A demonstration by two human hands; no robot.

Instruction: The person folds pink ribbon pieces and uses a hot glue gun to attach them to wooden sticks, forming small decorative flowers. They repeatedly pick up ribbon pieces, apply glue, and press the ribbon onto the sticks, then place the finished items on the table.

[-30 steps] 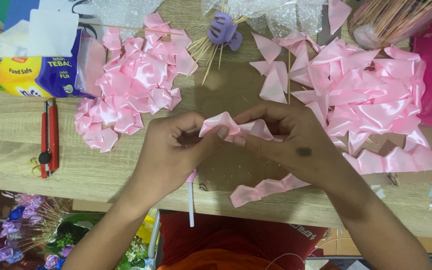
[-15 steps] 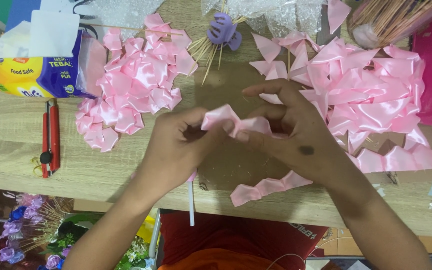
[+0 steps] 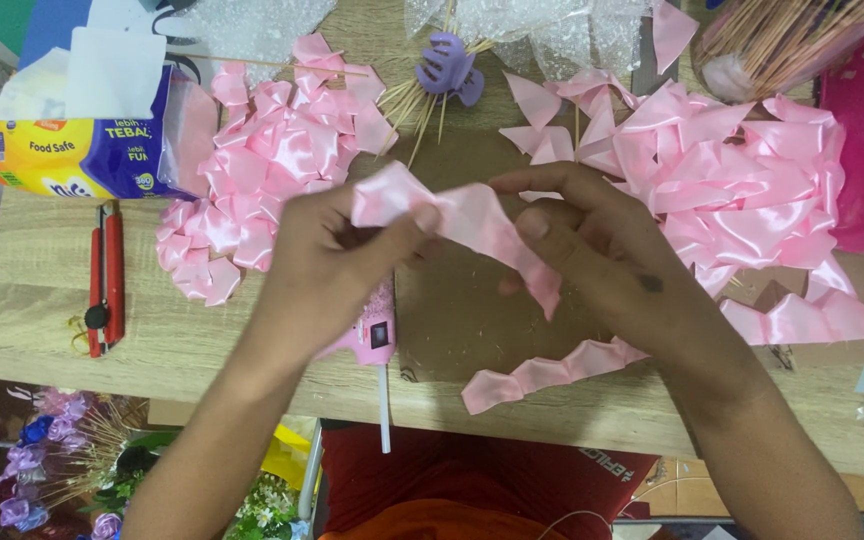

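Both hands, my left hand and right hand, pinched one pink ribbon piece above the surface, half folded. I judged one pile of folded petals done, with many loose strips left.

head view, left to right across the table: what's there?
Red utility knife → tissue pack → pile of folded pink ribbon pieces → left hand → pink ribbon piece held in both hands → right hand → loose pink ribbon heap.

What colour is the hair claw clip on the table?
Light purple hair claw clip, clearest in the head view.
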